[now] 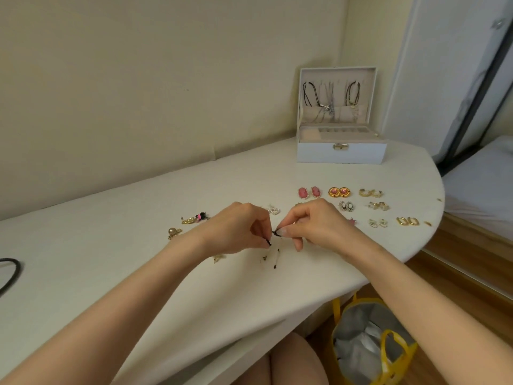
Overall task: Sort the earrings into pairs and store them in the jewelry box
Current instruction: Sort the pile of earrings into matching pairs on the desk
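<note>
My left hand (238,229) and my right hand (313,223) meet over the middle of the white table (111,273). Each pinches a small black dangling earring (276,250) at its top, and thin strands hang down between them to the tabletop. Sorted pairs lie to the right: pink oval earrings (309,192), gold-rimmed pink ones (339,192), gold hoops (371,193) and several more. Unsorted pieces lie at the left, among them a pearl earring (173,232) and a pink-and-black one (200,216). The white jewelry box (341,152) stands open at the back right.
Necklaces hang inside the box lid (337,90). A black cord (11,273) lies at the table's left edge. A yellow bag (369,343) stands on the wooden floor below the table's rounded right end. A bed edge (483,184) is at far right.
</note>
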The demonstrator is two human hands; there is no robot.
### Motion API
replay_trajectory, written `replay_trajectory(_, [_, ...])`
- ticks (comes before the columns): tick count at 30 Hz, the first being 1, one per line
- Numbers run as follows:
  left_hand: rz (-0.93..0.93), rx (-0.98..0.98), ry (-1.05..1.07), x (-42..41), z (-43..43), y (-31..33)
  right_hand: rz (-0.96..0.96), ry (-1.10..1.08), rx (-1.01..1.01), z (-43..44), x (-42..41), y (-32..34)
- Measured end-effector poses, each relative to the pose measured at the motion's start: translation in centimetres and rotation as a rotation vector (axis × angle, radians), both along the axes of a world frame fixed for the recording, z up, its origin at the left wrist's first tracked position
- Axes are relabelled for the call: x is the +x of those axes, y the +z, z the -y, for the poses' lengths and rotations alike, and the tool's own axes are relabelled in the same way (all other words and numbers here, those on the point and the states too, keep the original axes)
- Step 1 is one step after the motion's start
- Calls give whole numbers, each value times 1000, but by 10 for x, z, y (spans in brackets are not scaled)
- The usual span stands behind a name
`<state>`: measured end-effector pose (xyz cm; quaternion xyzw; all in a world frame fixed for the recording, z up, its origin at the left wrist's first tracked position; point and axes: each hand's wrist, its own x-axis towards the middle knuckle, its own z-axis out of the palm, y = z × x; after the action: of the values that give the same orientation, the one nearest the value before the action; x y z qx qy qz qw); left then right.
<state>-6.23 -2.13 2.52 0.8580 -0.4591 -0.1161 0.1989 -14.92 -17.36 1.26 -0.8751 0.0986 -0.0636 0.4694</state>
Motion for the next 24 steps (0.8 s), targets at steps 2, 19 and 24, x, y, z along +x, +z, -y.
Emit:
replay_trajectory(2, [25,-10,16,4,5,-3,-18,-37,-31,4,8,-5])
replay_trajectory(19, [182,-33,148,35,41,-24,-86,-219,-501,4,46,-11])
replay_trajectory(24, [195,-28,150,40,46,-25,-75,-227,-520,9,53,-19])
